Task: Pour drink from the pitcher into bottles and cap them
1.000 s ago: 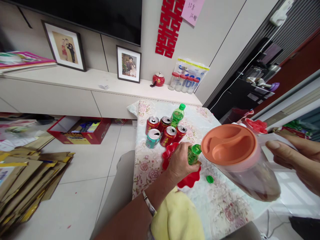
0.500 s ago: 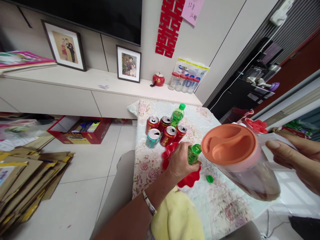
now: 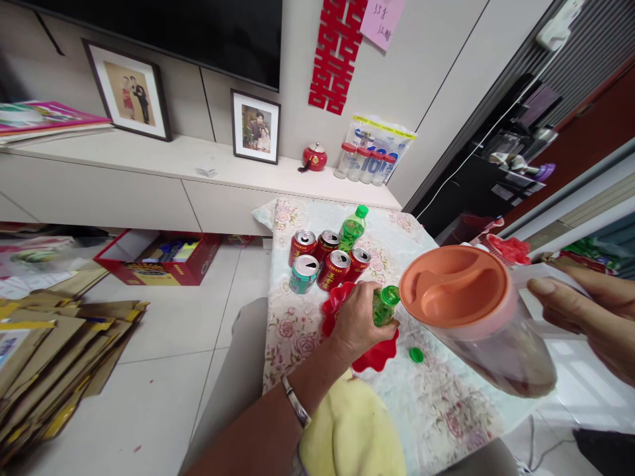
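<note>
My left hand (image 3: 358, 318) is wrapped round a green plastic bottle (image 3: 385, 306) with its cap off, above a red scalloped dish (image 3: 374, 357). My right hand (image 3: 585, 311) grips the handle of a clear pitcher (image 3: 501, 350) with an orange lid (image 3: 456, 285). The pitcher is tilted toward the bottle, its lid edge close to the bottle's mouth; brownish liquid shows low inside. Whether liquid is flowing I cannot tell. A green bottle cap (image 3: 416, 355) lies on the cloth right of the dish. A yellow cloth (image 3: 352, 423) is by my left forearm.
Several drink cans, red ones (image 3: 333, 270) and a teal one (image 3: 303, 274), stand beyond the dish. Behind them is a capped green bottle (image 3: 352, 228). A flowered tablecloth (image 3: 292, 357) covers the table. Flattened cardboard (image 3: 59, 363) and a red box (image 3: 163, 268) are on the floor at left.
</note>
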Available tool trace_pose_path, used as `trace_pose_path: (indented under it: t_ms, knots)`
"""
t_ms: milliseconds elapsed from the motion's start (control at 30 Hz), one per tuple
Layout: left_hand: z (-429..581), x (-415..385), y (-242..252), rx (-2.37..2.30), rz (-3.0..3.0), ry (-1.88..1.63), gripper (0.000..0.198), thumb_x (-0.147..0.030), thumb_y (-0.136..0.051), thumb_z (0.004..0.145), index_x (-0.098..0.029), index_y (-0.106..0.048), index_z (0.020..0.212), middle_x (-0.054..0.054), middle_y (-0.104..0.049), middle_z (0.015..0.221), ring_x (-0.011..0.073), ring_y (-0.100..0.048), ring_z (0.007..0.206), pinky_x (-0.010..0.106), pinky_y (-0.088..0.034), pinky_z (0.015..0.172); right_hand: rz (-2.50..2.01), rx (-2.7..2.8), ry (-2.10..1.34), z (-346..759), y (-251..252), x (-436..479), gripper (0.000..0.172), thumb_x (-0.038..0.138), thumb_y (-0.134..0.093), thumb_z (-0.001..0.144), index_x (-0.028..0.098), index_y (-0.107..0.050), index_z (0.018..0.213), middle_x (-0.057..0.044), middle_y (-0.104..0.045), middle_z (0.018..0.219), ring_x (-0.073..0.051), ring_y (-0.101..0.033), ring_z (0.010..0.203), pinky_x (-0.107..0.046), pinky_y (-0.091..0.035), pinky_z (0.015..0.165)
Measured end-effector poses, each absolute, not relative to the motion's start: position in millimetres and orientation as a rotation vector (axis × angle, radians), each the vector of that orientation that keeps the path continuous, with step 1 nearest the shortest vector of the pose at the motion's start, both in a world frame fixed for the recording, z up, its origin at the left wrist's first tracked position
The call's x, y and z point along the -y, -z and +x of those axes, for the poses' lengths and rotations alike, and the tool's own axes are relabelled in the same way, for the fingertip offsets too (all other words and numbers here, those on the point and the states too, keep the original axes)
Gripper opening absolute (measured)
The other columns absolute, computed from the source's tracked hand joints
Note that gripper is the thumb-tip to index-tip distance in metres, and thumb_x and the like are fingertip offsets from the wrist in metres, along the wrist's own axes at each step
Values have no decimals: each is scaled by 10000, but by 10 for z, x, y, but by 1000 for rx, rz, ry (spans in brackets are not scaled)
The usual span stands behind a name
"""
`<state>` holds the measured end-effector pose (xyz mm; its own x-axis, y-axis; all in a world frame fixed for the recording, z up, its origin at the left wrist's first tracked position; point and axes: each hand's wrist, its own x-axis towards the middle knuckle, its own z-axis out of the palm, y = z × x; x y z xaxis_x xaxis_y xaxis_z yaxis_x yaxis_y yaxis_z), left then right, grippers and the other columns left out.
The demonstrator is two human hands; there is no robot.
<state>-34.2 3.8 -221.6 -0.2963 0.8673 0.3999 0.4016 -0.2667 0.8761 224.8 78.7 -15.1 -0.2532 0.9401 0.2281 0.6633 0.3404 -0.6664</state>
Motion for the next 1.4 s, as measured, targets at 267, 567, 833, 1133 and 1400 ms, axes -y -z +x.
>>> trace_pose_path:
  t_ms: [267, 567, 833, 1133, 1400]
  knots:
    - [-344, -39, 2215, -1595, 1546, -1588, 583, -305, -829, 689, -245, -522, 1181, 76, -659, 1129, 306, -672, 1082, 455, -575, 970, -1382, 2008, -598, 2305, 161, -795, 464, 621, -893, 724, 436, -797, 1139, 99, -749, 1197, -162, -597, 823, -192, -498, 610]
    - [-345, -41, 2222, -1588, 1545, -1581, 574, -317, -807, 706, -217, -521, 1194, 100, -658, 1139, 321, -675, 1090, 478, -578, 971, -1356, 1980, -609, 2215, 152, -765, 482, 635, -907, 671, 403, -819, 1084, 64, -767, 1078, -150, -581, 758, -183, -475, 563]
    - [-335, -40, 2227, -1584, 1560, -1593, 564, -317, -791, 714, -203, -518, 1194, 116, -658, 1141, 328, -681, 1087, 484, -582, 968, -1371, 1977, -591, 2291, 195, -823, 513, 634, -897, 688, 403, -807, 1136, 68, -764, 1176, -162, -620, 791, -189, -508, 590]
    - [-339, -35, 2222, -1584, 1560, -1586, 573, -315, -789, 711, -192, -528, 1206, 130, -666, 1153, 344, -687, 1103, 504, -587, 970, -1343, 1989, -584, 2259, 200, -796, 485, 614, -903, 692, 403, -809, 1118, 70, -772, 1023, -151, -592, 730, -197, -472, 563]
    - [-335, -39, 2237, -1591, 1557, -1593, 578, -316, -800, 707, -203, -527, 1204, 122, -673, 1152, 336, -693, 1098, 497, -595, 967, -1314, 2004, -594, 2308, 228, -845, 491, 591, -903, 712, 422, -795, 1160, 86, -767, 1111, -170, -633, 798, -207, -512, 625]
